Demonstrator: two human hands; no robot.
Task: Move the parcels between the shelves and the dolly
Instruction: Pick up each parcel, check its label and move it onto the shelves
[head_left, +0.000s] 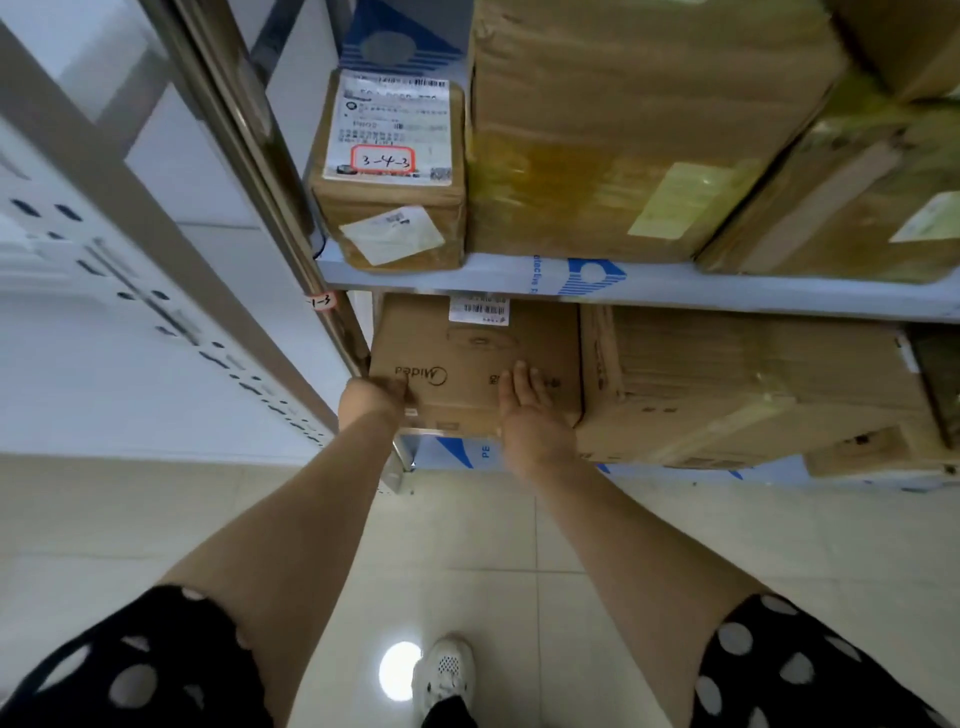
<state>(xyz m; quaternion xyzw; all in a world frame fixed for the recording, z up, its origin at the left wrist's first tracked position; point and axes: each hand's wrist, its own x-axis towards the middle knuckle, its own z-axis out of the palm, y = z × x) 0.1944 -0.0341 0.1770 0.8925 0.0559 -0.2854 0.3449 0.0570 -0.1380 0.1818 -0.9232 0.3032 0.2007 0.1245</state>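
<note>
Shelves (727, 299) are packed with cartons (623, 130); the Midea box (467, 358) is gripped by left hand (375, 397), pressed flat by right hand (530, 410).

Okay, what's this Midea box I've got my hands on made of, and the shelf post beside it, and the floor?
Midea box: plain brown cardboard, matte, with a printed logo and a paper barcode label.
Shelf post: metal, likely polished steel, going by its bright streaky reflections.
Floor: glossy pale tiles, probably ceramic; grout lines show, plus a lamp's reflection.
</note>
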